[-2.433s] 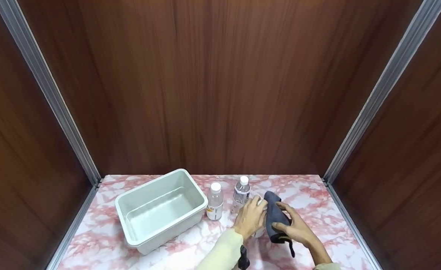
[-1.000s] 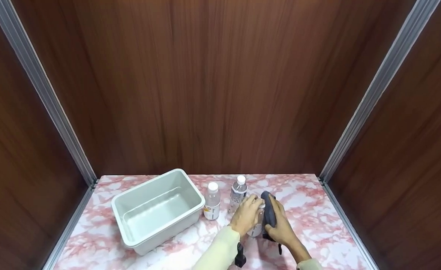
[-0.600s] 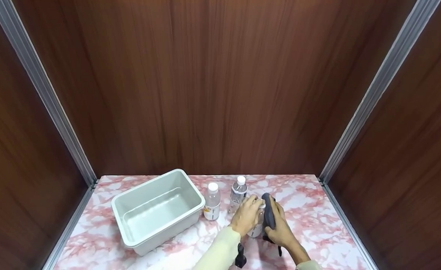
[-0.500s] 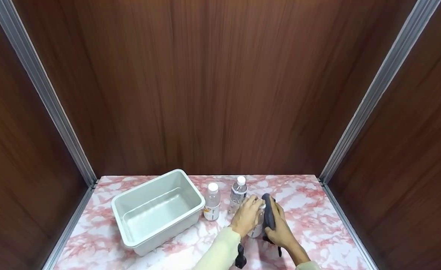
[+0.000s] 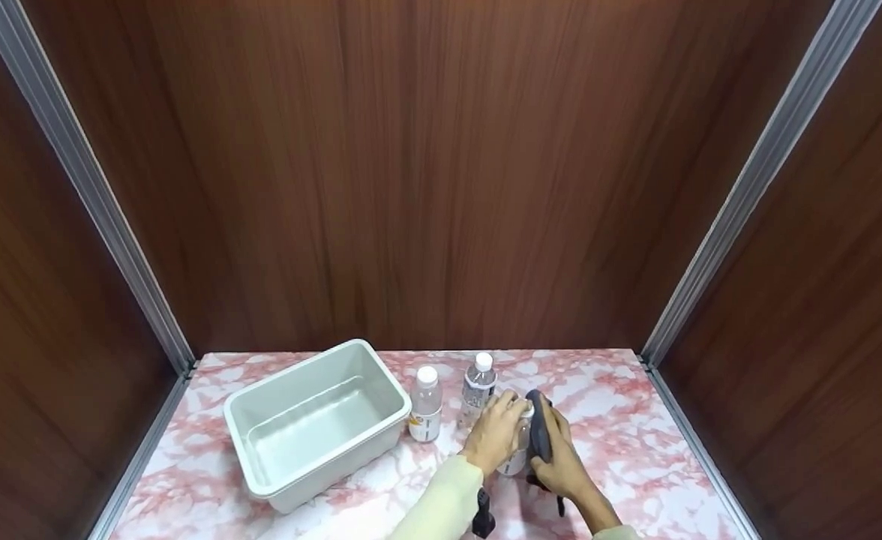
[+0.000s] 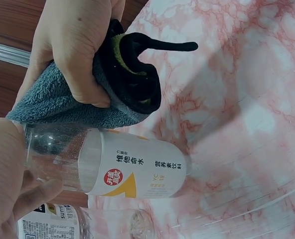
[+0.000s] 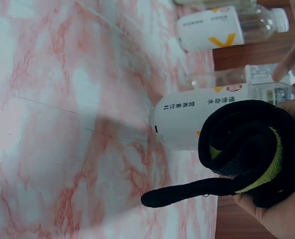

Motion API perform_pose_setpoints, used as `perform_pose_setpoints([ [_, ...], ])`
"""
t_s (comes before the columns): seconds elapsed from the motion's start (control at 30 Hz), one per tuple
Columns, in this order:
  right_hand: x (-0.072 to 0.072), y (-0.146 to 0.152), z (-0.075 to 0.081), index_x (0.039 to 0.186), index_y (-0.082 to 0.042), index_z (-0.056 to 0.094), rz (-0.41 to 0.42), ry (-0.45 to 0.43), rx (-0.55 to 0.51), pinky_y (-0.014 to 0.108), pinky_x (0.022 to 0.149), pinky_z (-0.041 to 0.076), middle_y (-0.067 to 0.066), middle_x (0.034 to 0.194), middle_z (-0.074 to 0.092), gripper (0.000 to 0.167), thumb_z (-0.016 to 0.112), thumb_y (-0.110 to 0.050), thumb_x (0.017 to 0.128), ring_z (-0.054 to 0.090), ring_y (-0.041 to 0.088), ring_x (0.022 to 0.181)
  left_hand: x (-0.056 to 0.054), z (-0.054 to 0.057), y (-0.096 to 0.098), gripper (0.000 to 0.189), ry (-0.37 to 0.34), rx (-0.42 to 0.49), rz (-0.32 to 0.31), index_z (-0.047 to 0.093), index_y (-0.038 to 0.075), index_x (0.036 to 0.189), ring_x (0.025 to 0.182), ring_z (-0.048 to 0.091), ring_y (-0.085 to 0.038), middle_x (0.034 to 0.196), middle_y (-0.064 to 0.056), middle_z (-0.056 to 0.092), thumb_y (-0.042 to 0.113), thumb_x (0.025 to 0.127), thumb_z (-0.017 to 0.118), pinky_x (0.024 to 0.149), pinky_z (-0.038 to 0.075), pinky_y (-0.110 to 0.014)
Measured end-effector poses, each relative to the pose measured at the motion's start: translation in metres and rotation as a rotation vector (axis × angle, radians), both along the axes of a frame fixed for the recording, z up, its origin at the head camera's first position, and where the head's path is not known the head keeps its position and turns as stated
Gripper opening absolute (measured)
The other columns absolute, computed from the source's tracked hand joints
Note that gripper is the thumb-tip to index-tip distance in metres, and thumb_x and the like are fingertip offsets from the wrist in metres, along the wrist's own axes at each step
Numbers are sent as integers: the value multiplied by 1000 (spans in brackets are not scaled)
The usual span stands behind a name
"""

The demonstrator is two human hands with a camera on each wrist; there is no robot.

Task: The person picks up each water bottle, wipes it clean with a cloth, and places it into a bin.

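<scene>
Left hand (image 5: 493,431): I see its bent fingers around the top of the nearest bottle (image 6: 132,162), gripping it close to the white cap (image 5: 526,411).
Right hand (image 5: 561,454): it grips the rolled cloth (image 6: 63,94), with the thumb and fingers bent on it.
Cloth: grey-blue and fluffy outside, with a black edge and a yellow-green layer inside the roll; it touches the side of the nearest bottle, at 2 to 3 o'clock from it, if I take 12 o'clock toward the back panel (image 5: 426,187). Its black strap (image 7: 187,191) sticks out toward 5 o'clock.
Nearest bottle: transparent, with a white and orange label, and nearly upright over the marbled table (image 5: 606,405); how firmly its base stands there, I cannot tell from here.
Black piece (image 5: 482,514): small, beside the left wrist, at 7 o'clock.
Pale yellow sleeve (image 5: 441,495): it covers the left forearm, at 8 o'clock.
Second bottle (image 5: 478,390): upright, white-capped, at 11 o'clock, partly hidden by the left hand.
Third bottle (image 5: 426,409): also upright and white-capped, at 10 o'clock, just beside the bin.
Bin (image 5: 340,469): light grey, rectangular, turned at an angle, between 9 and 10 o'clock.
Metal rails: one at 10 o'clock (image 5: 90,180), one at 2 o'clock (image 5: 752,180), both at the corners of the brown wood-grain panels.
</scene>
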State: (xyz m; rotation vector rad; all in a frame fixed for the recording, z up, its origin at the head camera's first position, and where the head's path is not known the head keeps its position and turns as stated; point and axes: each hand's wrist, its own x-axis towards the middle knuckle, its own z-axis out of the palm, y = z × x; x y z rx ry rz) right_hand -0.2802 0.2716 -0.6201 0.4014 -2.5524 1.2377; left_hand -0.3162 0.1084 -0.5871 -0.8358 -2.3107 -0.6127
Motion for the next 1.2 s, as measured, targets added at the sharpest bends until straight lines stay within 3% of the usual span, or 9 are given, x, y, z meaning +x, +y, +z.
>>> perform_pose_setpoints([
  [0.47, 3, 1, -1, 161, -6, 20, -6, -71, 14, 36, 83, 49, 35, 156, 22, 102, 62, 8, 69, 55, 41, 114, 1, -1, 0, 24, 15, 0, 19, 70, 13, 111, 91, 63, -20, 105, -3, 65, 15, 87, 74, 87, 56, -31],
  [0.8, 2, 0, -5, 160, -4, 22, -20, -42, 26, 32, 78, 48, 35, 153, 26, 100, 62, 8, 68, 57, 37, 107, 1, -2, 1, 24, 25, -21, 31, 71, 13, 110, 91, 64, -20, 104, -3, 65, 15, 87, 74, 87, 55, -31],
  [1.2, 1, 0, -8, 159, -4, 22, -22, -51, 30, 39, 83, 49, 35, 153, 27, 101, 63, 9, 68, 56, 41, 113, 2, -2, 1, 22, 22, -11, 47, 71, 14, 109, 89, 64, -20, 105, -2, 65, 16, 87, 74, 87, 56, -32],
])
